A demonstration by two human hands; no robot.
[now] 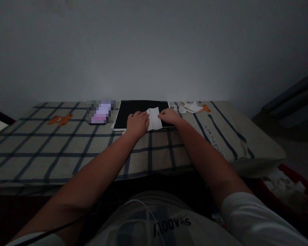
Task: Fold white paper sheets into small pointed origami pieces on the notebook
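Note:
A small white paper (154, 119) with creases lies on a black spiral-bound pad (125, 112) near the table's far edge. Flat on the paper's left side rests my left hand (138, 123), its fingers spread a little and pointing away from me. My right hand (168, 117) is closed at the paper's right edge, with thumb and fingers pinching it. Part of the pad is hidden under both hands.
A lit phone (101, 112) lies left of the pad. White paper pieces (191, 108) sit to its right on the checked tablecloth (64, 147). A wall rises behind the table. At the lower right stands a red bin (295, 176) holding crumpled white material.

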